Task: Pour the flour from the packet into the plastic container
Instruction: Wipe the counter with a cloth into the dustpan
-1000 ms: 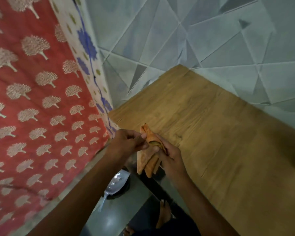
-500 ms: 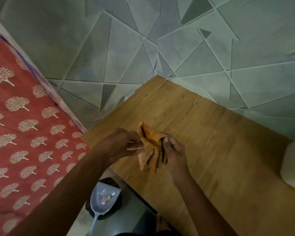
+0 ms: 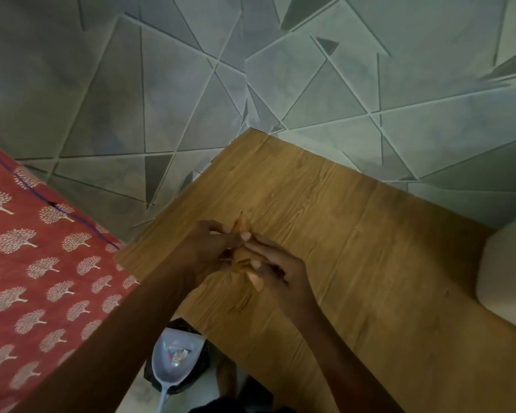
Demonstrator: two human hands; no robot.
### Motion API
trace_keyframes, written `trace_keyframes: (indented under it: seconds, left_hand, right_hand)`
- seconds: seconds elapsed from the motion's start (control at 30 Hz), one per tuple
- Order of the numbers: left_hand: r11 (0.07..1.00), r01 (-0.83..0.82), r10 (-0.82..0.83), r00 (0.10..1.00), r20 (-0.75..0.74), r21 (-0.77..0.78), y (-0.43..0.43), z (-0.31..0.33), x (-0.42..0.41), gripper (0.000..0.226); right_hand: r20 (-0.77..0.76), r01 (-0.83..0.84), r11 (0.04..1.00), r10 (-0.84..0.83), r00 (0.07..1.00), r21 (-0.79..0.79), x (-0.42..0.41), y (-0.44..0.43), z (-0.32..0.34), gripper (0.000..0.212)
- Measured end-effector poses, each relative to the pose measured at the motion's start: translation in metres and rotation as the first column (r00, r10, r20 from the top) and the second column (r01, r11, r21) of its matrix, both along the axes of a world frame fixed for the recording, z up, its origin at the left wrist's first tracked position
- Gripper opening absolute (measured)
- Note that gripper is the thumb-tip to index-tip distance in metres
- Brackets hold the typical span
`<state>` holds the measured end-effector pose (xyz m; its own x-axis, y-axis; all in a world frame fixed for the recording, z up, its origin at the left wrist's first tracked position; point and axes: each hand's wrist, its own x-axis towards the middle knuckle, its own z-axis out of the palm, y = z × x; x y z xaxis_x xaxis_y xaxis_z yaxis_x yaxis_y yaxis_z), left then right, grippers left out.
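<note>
Since 1 second ago, both hands' grip, left hand [image 3: 212,248] and right hand [image 3: 276,271], had folded the packet [image 3: 241,234] smaller over the counter [image 3: 355,234], suggesting pouring was done

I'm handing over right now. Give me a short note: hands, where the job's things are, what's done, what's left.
Left hand and right hand: both pinch the crumpled orange packet above the wooden table.
A pale object sits at the table's right edge; cannot tell whether it is the container.
Done: nothing visibly poured; no flour in sight.
Left: confirm the packet's contents, find the container, pour.
</note>
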<state>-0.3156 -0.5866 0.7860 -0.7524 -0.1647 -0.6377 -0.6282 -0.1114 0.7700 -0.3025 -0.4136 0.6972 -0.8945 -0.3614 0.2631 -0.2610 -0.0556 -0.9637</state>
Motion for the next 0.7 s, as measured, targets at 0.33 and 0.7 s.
trace_keyframes:
  seconds: [0.33,0.7]
  left_hand:
    - [0.964,0.223,-0.203,0.969,-0.138,0.145,-0.03,-0.027,-0.03,0.033]
    - [0.908,0.309,-0.356,0.925,-0.134,-0.282,-0.076,-0.122,-0.056,0.012]
  right_hand:
    - [0.843,0.435,0.864,-0.022,0.538,-0.255,-0.019,-0.008,-0.03,0.067]
    - [0.8,0.526,0.848,-0.363,0.477,0.071,-0.02,-0.039,-0.058,0.038]
